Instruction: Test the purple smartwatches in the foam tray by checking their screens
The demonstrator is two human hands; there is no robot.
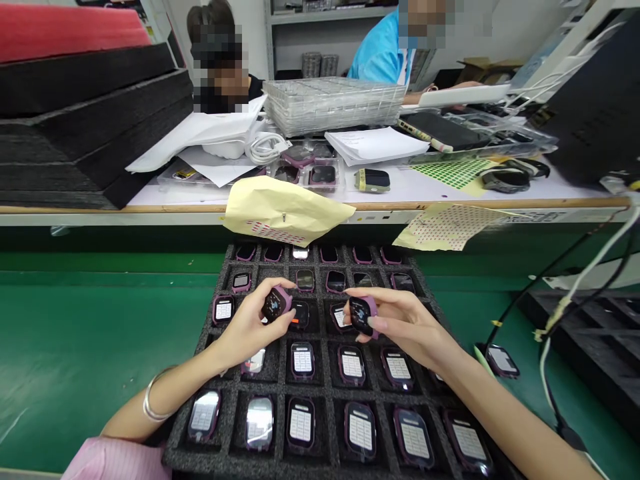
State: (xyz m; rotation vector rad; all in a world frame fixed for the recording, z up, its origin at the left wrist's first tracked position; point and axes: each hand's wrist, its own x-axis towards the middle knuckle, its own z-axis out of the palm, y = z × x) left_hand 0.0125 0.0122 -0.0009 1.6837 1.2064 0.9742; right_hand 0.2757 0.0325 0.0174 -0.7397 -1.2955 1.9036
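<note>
My left hand pinches a purple-framed watch between thumb and fingers, its dark screen lit with small figures. In my right hand is a second purple watch, its face also lit. Both are held above a black foam tray divided into square compartments. Purple watches lie in most of these compartments; many in the nearer rows, such as one at the front, show white screens with a grid. My hands hide parts of the middle rows.
Beyond the tray, a shelf edge carries yellow sticker sheets, papers, a cable and clear plastic trays. Black foam stacks rise at left. Cables hang at right near another watch. Two people sit opposite.
</note>
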